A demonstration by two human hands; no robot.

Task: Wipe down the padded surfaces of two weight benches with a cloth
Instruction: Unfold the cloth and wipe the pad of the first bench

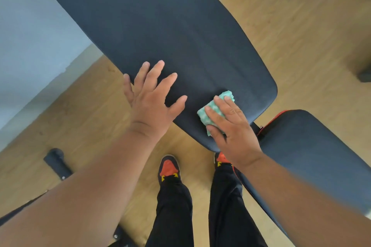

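**Wiping the lower end of a long black bench pad**

Running diagonally across the view from upper left to lower right, the long back pad (160, 26) of a weight bench fills most of the frame, its dark textured surface ending in a rounded edge near the middle right. Beyond a narrow gap at that edge sits the seat pad (313, 152), also black, with a thin red trim along its near rim and a bit of black frame hardware visible in the gap. Under both lies a light wooden floor (291, 26), and a pale wall (30, 36) takes up the upper left corner.

The person stands at the side of the bench in black trousers (174, 206) and dark shoes (168, 166) with orange-red toes, both feet on the floor below the pad's edge. A black frame foot (57, 161) of the bench rests on the floor at lower left.

The left hand (150, 104) lies flat on the back pad near its lower edge, fingers spread wide apart and holding nothing. The right hand (230, 126) presses palm-down on a folded cloth (212, 109), fingers laid close together over it rather than curled around it. That cloth, green with white spots, sits on the back pad close to its rounded end, just beside the gap before the seat pad, its upper corner poking out past the fingertips.
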